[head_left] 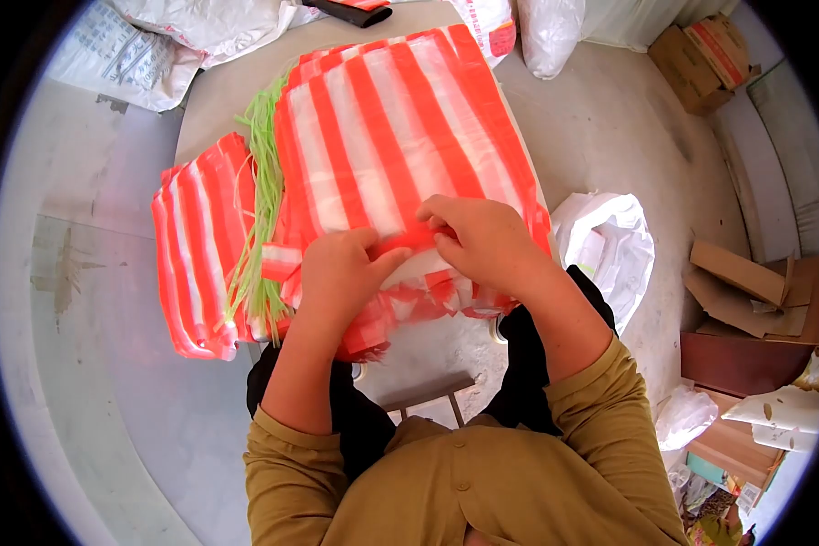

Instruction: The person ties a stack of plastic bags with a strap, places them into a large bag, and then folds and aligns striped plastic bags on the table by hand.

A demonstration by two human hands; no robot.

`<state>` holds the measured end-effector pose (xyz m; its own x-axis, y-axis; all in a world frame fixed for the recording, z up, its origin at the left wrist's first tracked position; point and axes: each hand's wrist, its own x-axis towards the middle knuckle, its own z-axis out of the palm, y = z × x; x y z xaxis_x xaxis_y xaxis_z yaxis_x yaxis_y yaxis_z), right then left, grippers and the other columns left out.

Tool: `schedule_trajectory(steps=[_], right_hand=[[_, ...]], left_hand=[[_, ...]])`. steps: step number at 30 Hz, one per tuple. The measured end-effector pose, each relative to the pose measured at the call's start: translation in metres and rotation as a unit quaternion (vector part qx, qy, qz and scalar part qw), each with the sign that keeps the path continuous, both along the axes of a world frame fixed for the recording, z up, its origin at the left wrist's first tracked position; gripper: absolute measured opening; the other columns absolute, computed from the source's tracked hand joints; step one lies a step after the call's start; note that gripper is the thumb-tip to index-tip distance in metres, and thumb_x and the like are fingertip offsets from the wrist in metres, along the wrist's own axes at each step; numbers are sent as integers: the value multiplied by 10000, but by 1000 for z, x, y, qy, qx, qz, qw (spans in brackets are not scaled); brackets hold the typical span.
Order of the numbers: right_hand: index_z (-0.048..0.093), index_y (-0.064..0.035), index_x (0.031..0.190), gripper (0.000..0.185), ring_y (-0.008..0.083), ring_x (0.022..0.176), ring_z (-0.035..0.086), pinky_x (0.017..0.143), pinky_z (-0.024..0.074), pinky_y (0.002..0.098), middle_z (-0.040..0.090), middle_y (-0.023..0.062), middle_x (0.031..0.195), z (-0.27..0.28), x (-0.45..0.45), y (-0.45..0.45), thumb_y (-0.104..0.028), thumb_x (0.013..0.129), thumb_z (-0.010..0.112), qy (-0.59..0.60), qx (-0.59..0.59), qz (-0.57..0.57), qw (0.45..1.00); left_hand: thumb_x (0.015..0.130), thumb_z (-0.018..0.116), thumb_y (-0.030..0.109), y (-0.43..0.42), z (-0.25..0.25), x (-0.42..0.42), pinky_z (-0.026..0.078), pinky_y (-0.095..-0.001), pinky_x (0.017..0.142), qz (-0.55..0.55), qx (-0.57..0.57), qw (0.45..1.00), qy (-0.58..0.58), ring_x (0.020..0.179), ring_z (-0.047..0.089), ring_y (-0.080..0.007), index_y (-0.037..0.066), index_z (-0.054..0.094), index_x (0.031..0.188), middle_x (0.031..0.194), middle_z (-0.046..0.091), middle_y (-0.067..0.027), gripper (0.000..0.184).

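A thick stack of red-and-white striped plastic bags [382, 127] lies on the table in front of me. At its near edge, my left hand [341, 268] is closed on a gathered red part of the plastic, thumb pointing right. My right hand [482, 237] pinches the same plastic a short way to the right, its fingers curled and partly hidden. Below my hands, loose striped plastic ends [428, 296] hang over the table edge. Along the stack's left side runs a bundle of thin green strips [266, 173].
A smaller striped stack [191, 264] sits at the left. Right of the table stands an open white bag [646, 246] with things inside. Cardboard boxes [692, 64] and an opened carton [755, 300] lie farther right. White printed sacks [123, 59] are at the back left.
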<state>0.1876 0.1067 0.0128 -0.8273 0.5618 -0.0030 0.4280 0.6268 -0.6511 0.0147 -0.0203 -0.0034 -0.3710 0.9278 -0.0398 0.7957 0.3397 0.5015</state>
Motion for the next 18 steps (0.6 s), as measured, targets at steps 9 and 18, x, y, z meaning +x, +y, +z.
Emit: schedule_trajectory(steps=[9,18], right_hand=[[672,-105,1102,196,307,914,667,763,531,405,688,88,1002,-20,0,4,-131,917,612,72,78,33,994],[666,-103,1084,198,302,898,667,744,539,412,660,70,1010,-20,-1,4,-129,890,634,36,113,32,992]], left_hand=[[805,799,272,-10,8,-7,517,-395,637,46,32,995,-87,705,676,-298,32,694,916,745,685,-129,285],[697,841,230,-5,-2,-1,516,-410,756,-112,172,972,112,940,657,-292,73,687,989,1003,675,-96,365]])
